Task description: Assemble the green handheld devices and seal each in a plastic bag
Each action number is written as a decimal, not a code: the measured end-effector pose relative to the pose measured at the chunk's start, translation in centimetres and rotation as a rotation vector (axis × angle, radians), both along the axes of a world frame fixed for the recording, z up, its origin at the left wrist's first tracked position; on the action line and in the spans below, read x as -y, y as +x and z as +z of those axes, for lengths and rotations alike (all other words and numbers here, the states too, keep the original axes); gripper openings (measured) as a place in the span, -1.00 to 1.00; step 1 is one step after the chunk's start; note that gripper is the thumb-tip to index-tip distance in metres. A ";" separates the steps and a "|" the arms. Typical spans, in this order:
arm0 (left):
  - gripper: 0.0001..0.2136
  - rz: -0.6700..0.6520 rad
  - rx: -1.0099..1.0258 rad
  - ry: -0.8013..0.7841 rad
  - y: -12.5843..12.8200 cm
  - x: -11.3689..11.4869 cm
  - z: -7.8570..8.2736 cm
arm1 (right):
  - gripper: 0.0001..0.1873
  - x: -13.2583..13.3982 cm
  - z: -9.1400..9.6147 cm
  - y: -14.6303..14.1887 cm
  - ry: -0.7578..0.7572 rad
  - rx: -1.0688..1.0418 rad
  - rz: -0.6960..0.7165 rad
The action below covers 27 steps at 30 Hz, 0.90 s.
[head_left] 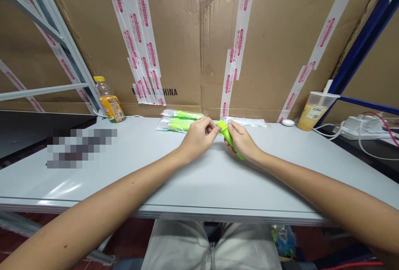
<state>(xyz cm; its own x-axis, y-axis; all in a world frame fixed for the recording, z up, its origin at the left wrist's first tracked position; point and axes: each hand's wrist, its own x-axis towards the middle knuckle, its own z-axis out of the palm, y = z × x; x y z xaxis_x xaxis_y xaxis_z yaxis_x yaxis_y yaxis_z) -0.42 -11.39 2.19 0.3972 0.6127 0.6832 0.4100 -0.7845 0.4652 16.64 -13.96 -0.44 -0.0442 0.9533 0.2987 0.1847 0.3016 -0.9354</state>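
My right hand (241,137) is wrapped round a bright green, elongated object (229,137), whose exact kind I cannot make out. Its lower end pokes out below my palm, tilted down to the right. The fingers of my left hand (201,135) are pinched together at the object's upper left end. Just behind my left hand lie clear plastic packets (179,123) with similar green items inside. Beyond my right hand a flat clear packet (247,122) with pale contents rests by the cardboard.
A juice bottle (111,103) with a yellow cap stands at the back left. On the right are a drink cup (313,112) with a straw, a white oval item (288,123) and a power strip (358,130) with cables. A taped cardboard wall (181,53) closes off the back of the white table (199,187).
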 end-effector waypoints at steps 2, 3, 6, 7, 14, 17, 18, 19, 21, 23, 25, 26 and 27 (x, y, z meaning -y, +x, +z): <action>-0.83 -0.024 0.053 -0.074 0.0 -0.2 0.0 | -0.71 0.1 0.0 0.1 0.019 0.030 -0.002; -0.84 -0.049 0.090 -0.119 -0.1 -0.3 0.0 | -0.72 0.2 0.0 0.1 0.034 0.052 -0.003; -0.70 -0.182 0.159 -0.278 -0.2 -0.6 0.3 | -0.69 0.6 0.0 0.1 0.113 0.148 0.008; -0.68 -0.238 0.145 -0.331 -0.3 -0.6 0.4 | -0.67 0.6 0.0 0.1 0.144 0.181 0.012; -0.75 -0.356 -0.057 -0.349 -0.8 -0.7 0.8 | -0.67 0.7 -0.3 0.7 0.247 0.353 0.015; -0.78 -0.357 -0.083 -0.300 -0.8 -0.8 0.8 | -0.67 0.5 -0.4 0.9 0.253 0.363 0.030; -0.78 -0.358 -0.084 -0.302 -0.8 -0.8 0.8 | -0.67 0.5 -0.4 0.9 0.255 0.359 0.037; -0.77 -0.358 -0.081 -0.313 -0.8 -0.8 0.8 | -0.66 0.5 -0.3 1.0 0.257 0.357 0.042; -0.77 -0.350 -0.065 -0.354 -0.8 -0.8 0.9 | -0.67 0.5 -0.2 1.0 0.267 0.375 0.042; -0.79 -0.319 -0.047 -0.391 -0.8 -0.7 1.0 | -0.69 0.4 0.0 1.0 0.291 0.434 0.023; -0.82 -0.265 -0.028 -0.424 -0.7 -0.7 1.0 | -0.73 0.4 0.0 1.1 0.323 0.510 -0.006; -0.83 -0.247 -0.018 -0.445 -0.6 -0.6 0.9 | -0.74 0.4 0.0 1.1 0.338 0.541 -0.019; -0.83 -0.241 -0.010 -0.469 -0.6 -0.6 0.9 | -0.75 0.4 0.0 1.2 0.352 0.562 -0.031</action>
<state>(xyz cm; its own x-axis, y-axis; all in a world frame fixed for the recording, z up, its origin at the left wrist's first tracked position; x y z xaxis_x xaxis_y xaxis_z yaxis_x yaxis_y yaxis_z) -1.00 -10.79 3.06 0.5697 0.7422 0.3529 0.2500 -0.5655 0.7859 17.80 -14.38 -0.47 -0.2585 0.8064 0.5319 0.6295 0.5583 -0.5405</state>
